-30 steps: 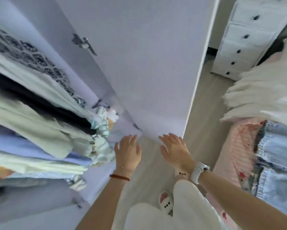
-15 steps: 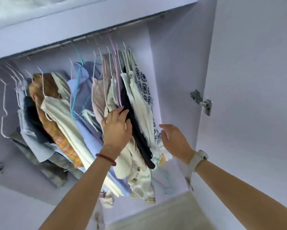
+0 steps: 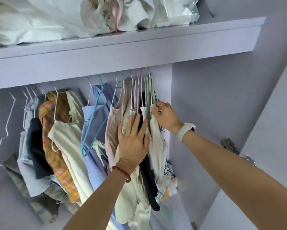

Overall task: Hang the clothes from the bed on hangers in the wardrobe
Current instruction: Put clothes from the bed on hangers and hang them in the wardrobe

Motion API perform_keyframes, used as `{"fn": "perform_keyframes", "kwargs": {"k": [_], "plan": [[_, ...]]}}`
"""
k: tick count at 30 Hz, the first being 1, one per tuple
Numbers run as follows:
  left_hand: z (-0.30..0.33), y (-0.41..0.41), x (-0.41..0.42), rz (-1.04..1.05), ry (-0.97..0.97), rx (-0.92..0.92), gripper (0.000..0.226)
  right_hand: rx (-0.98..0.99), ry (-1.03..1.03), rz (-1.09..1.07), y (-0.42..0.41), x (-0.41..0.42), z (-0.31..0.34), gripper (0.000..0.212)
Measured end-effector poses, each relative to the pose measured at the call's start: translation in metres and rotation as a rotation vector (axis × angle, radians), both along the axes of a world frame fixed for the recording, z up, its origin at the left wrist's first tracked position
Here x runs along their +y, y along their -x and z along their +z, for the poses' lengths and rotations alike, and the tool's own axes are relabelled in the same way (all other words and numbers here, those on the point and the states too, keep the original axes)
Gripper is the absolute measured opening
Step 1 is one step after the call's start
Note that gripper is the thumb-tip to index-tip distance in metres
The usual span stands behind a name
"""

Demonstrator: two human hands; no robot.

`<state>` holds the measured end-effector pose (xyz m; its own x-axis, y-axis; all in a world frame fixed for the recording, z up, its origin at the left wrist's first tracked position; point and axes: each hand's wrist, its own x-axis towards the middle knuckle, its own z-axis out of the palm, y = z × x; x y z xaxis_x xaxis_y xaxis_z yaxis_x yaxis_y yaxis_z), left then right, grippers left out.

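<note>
Several garments hang close together on wire hangers in the lilac wardrobe (image 3: 205, 113). My left hand (image 3: 133, 140), fingers straight and spread, presses flat on a cream top (image 3: 122, 183) and a black garment (image 3: 149, 183) near the right end of the row. My right hand (image 3: 166, 117) pinches the shoulder of a white garment (image 3: 157, 146) at the far right, just below its hanger. A bare white wire hanger (image 3: 6, 130) hangs at the far left, and an empty teal hanger (image 3: 93, 123) sits mid-row. The rail is hidden behind the shelf front.
A shelf (image 3: 122, 52) above the row holds crumpled white fabric and bags (image 3: 73, 15). The open wardrobe door (image 3: 272, 130) with a metal hinge (image 3: 230, 145) stands to the right. An orange checked top (image 3: 56, 146) and a blue shirt (image 3: 98, 113) hang further left.
My view swung from the floor and bed up into the wardrobe. Both hands rose to the hanging clothes; the left now presses on them and the right pinches the white garment.
</note>
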<state>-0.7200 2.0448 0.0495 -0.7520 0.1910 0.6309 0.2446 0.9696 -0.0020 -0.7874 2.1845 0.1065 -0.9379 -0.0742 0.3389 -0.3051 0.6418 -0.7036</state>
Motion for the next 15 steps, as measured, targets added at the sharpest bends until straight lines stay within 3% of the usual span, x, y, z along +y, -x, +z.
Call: {"fn": "perform_keyframes", "kwargs": {"k": [3,9,12,15], "plan": [[-0.006,0.003,-0.008,-0.021,0.009,0.02,0.045,-0.135,-0.084,0.0,0.012,-0.004,0.001,0.034],[-0.014,0.011,-0.02,-0.029,-0.013,0.017,0.046,-0.192,-0.18,-0.122,0.026,-0.003,0.008,0.038],[-0.015,0.013,-0.019,-0.036,-0.015,0.001,0.048,-0.123,-0.241,-0.176,0.028,-0.006,0.008,0.025],[-0.015,0.013,-0.019,-0.038,-0.018,0.003,0.048,-0.052,-0.303,-0.28,0.029,-0.011,0.009,0.028]]}}
